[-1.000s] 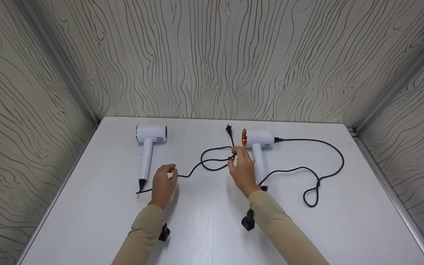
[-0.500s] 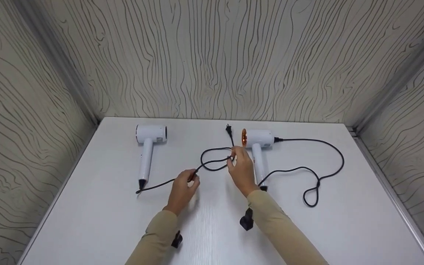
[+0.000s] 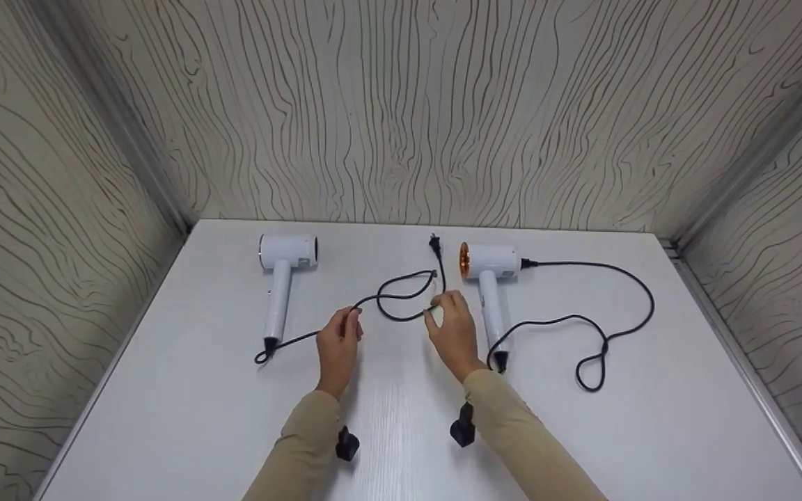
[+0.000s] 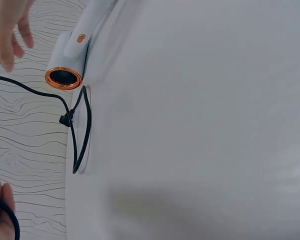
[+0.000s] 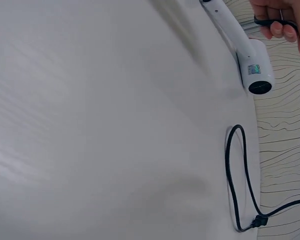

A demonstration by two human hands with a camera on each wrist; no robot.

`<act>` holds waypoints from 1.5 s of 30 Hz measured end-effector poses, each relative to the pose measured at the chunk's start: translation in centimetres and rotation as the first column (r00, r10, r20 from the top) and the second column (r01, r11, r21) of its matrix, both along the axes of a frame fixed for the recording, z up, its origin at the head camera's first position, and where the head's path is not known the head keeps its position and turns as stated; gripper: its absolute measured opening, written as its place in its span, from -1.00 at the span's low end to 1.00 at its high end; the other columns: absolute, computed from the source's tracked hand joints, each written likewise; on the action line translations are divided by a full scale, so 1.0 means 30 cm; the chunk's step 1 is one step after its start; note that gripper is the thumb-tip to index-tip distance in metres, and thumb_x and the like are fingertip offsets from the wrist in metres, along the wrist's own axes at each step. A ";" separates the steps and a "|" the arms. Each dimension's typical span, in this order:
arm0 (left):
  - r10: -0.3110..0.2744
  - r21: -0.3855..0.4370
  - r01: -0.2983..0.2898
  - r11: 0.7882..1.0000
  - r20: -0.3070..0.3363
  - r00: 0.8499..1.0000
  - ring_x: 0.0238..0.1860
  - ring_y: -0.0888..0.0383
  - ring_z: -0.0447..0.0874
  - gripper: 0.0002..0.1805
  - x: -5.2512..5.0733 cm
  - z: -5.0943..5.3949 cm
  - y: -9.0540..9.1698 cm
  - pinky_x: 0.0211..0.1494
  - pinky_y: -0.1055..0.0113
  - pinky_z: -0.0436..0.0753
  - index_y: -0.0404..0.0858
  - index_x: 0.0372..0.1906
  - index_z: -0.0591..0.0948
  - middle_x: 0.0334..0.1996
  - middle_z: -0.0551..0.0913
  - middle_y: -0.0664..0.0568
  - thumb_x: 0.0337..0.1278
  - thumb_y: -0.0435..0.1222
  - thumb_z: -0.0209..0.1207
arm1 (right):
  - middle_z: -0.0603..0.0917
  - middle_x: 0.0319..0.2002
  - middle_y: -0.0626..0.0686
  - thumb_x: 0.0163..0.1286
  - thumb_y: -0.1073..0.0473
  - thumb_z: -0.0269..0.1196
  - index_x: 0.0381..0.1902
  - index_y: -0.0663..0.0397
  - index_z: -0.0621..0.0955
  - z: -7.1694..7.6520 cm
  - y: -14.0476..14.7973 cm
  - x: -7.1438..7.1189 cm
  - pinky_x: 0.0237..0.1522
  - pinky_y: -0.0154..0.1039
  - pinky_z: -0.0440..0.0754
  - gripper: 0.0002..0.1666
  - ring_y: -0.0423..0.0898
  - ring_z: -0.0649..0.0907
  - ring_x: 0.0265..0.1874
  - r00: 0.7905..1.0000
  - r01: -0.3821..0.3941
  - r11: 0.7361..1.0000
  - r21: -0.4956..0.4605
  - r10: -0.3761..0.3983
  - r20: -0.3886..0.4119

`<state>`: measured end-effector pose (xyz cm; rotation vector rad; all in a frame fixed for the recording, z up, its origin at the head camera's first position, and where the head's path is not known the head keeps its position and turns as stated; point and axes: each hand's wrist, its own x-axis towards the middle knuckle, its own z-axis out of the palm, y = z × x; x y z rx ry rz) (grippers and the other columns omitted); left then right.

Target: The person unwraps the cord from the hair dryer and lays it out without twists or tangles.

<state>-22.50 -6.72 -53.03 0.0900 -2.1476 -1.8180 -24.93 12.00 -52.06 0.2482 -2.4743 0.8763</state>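
Observation:
A white hair dryer [image 3: 288, 252] lies at the left of the table, its black power cord [image 3: 398, 298] leaving the handle's end. My left hand [image 3: 338, 353] pinches that cord and holds it raised; in the right wrist view, left fingers [image 5: 277, 31] curl round it. Between the two dryers the cord makes a loose loop ending in a two-pin plug [image 3: 435, 243]. My right hand [image 3: 455, 334] hovers beside this loop, thumb and fingers parted, with nothing visibly gripped. Just to its right lies a second hair dryer [image 3: 495, 262] with an orange-rimmed nozzle.
The second dryer's cord [image 3: 603, 341] sprawls in loops across the right of the white table [image 3: 185, 417]. Its black end [image 3: 528, 263] sits at the back of the dryer's barrel. Wood-patterned panels [image 3: 401, 111] enclose the table at the back and sides.
My left hand has slid rightward along the cord, then lifted it. My right hand has let go of the cord and moved slightly toward me. The cord's loop has shifted.

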 end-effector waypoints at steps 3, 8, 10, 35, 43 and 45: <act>0.026 0.023 -0.026 0.999 0.016 1.000 -0.49 0.31 0.42 -0.79 -0.004 0.006 0.002 -0.41 0.52 0.45 -0.31 -0.17 0.64 -0.54 0.51 0.00 0.38 -0.28 0.05 | 0.61 -0.21 0.11 0.18 0.30 0.35 -0.21 0.22 0.59 -0.038 -0.009 0.012 -0.03 -0.16 0.67 -0.78 0.00 0.64 -0.12 0.996 -0.036 0.998 0.058 0.031 0.078; 0.045 0.048 -0.047 0.998 0.026 0.999 -0.49 0.30 0.42 -0.79 -0.009 0.011 0.004 -0.39 0.53 0.45 -0.32 -0.16 0.64 -0.53 0.52 -0.06 0.37 -0.28 0.05 | 0.63 -0.05 0.20 0.20 0.25 0.34 -0.06 0.28 0.58 -0.078 -0.029 0.032 0.07 -0.07 0.65 -0.65 0.10 0.64 0.01 0.954 -0.128 0.985 0.116 0.091 0.285; 0.050 0.059 -0.051 0.997 0.029 0.998 -0.48 0.29 0.42 -0.79 -0.012 0.008 0.004 -0.39 0.53 0.45 -0.33 -0.15 0.64 -0.52 0.54 -0.10 0.38 -0.29 0.05 | 0.61 0.02 0.23 0.22 0.24 0.33 -0.01 0.28 0.56 -0.085 -0.038 0.035 0.13 -0.04 0.62 -0.60 0.13 0.62 0.08 0.929 -0.150 0.981 0.120 0.098 0.357; 0.106 0.042 -0.110 0.993 0.076 0.991 -0.53 0.32 0.44 -0.79 -0.013 -0.010 0.034 -0.42 0.54 0.47 -0.35 -0.20 0.65 -0.57 0.52 -0.01 0.37 -0.31 0.05 | 0.31 0.41 0.25 0.39 0.18 0.14 0.40 0.21 0.26 -0.078 -0.089 0.012 0.45 0.26 0.22 -0.33 0.18 0.29 0.44 0.775 -0.432 0.866 0.252 0.213 0.595; 0.110 0.067 -0.117 0.991 0.087 0.990 -0.52 0.30 0.45 -0.78 -0.029 -0.010 0.036 -0.42 0.54 0.49 -0.36 -0.19 0.65 -0.55 0.53 -0.03 0.37 -0.31 0.05 | 0.21 0.48 0.22 0.38 0.05 0.15 0.45 0.21 0.20 -0.076 -0.114 -0.001 0.50 0.24 0.11 -0.23 0.16 0.20 0.50 0.724 -0.412 0.880 0.235 0.160 0.671; 0.136 0.069 -0.144 0.987 0.102 0.985 -0.54 0.31 0.45 -0.78 -0.040 -0.006 0.026 -0.43 0.55 0.49 -0.37 -0.20 0.65 -0.57 0.53 -0.03 0.37 -0.32 0.05 | 0.29 0.43 0.24 0.38 0.05 0.16 0.42 0.24 0.22 -0.080 -0.116 0.002 0.49 0.23 0.16 -0.24 0.17 0.28 0.45 0.738 -0.400 0.886 0.236 0.159 0.656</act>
